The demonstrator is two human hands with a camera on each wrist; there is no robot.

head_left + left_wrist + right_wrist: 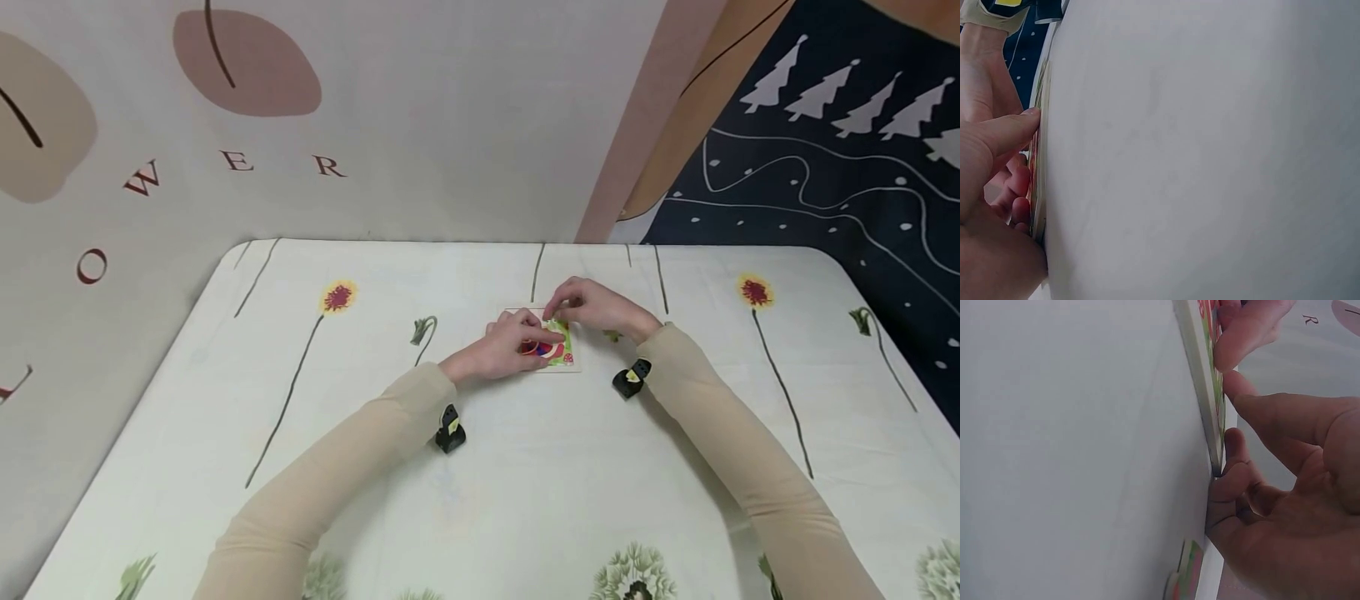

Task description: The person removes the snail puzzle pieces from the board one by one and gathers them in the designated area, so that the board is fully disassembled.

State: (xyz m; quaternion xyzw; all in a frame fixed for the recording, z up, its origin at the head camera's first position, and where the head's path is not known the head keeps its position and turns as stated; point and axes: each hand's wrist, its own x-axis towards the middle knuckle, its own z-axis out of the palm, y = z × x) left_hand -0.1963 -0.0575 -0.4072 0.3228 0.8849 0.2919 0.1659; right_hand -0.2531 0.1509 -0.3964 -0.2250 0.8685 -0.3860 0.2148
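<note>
A thin picture board (574, 367) with a pale border and a red, green and blue picture lies flat on the tablecloth. My left hand (517, 343) rests across it from the left, fingers extended over the picture and covering much of it. In the left wrist view, the left thumb (1022, 125) reaches to the board's edge. At the far right corner is my right hand (596, 307), its fingers bent down to the board. The right wrist view shows the right fingertips (1235, 444) against the corner and edge; I cannot tell whether they pinch anything.
Beside the board, a small green-and-pink flat piece (1192, 569) shows in the right wrist view. A white tablecloth (525, 483) printed with flowers covers the table. Behind hang a pale printed cloth (450, 125) and a dark one with white trees (825, 167).
</note>
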